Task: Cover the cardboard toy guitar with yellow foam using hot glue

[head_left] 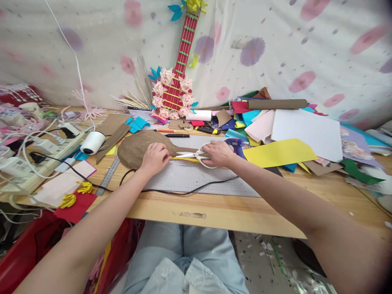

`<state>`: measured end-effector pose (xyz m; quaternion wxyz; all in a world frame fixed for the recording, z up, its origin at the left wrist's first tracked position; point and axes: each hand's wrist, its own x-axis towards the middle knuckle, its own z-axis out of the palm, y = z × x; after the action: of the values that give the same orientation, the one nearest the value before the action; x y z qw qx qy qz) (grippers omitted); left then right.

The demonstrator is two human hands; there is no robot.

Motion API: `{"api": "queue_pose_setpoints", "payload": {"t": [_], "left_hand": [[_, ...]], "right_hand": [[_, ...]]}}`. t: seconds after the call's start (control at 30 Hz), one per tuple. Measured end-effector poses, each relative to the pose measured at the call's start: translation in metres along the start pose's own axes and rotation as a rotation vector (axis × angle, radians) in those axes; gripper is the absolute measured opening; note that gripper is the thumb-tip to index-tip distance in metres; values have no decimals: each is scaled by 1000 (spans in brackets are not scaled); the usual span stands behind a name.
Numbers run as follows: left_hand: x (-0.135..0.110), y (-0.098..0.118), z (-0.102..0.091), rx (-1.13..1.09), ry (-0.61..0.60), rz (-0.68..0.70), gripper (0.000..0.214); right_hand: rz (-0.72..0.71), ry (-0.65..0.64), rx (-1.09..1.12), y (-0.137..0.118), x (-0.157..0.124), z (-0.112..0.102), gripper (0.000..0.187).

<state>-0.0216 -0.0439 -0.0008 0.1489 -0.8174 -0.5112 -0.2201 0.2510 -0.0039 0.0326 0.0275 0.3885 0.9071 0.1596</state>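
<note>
A brown cardboard guitar-shaped cutout [136,148] lies on the grey cutting mat [196,179] at the middle of the wooden table. My left hand [154,158] rests on the cutout's right side, fingers curled and pressing it down. My right hand [218,153] grips the white handles of a pair of scissors [193,154], whose blades point left toward the cutout's narrow neck. A thin yellow strip lies under the scissors.
A black cable [183,191] crosses the mat. A metal ruler [109,175], white thread spool [92,142] and power strip [36,157] lie left. A blue glue gun [235,143], yellow sheet [278,152] and coloured paper pile sit right. A red paper guitar [176,87] leans on the flowered cloth.
</note>
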Motion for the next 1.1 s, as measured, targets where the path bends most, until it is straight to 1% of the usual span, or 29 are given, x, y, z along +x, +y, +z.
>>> {"api": "queue_pose_setpoints", "payload": {"t": [0.07, 0.13, 0.2, 0.3, 0.5, 0.7, 0.9, 1.1], "left_hand": [[-2, 9, 7, 36, -27, 65, 11], [-2, 15, 13, 53, -43, 76, 10], [-2, 19, 19, 43, -28, 44, 11], [-4, 19, 23, 30, 29, -9, 18], [-6, 18, 24, 52, 60, -34, 19], [-5, 19, 26, -1, 42, -50, 23], [-4, 18, 25, 27, 54, -32, 23], [-4, 19, 24, 20, 44, -45, 21]], "right_hand": [[-29, -2, -18, -1, 3, 1, 38], [-54, -12, -33, 0, 6, 3, 37], [-75, -27, -46, 2, 8, 5, 36], [-89, -44, -63, 4, 9, 7, 35], [-97, -46, -78, 2, 14, 8, 36], [-116, -65, -96, 4, 21, 9, 37], [-127, -50, -103, 4, 24, 13, 36], [-127, -62, -79, 3, 25, 12, 34]]}}
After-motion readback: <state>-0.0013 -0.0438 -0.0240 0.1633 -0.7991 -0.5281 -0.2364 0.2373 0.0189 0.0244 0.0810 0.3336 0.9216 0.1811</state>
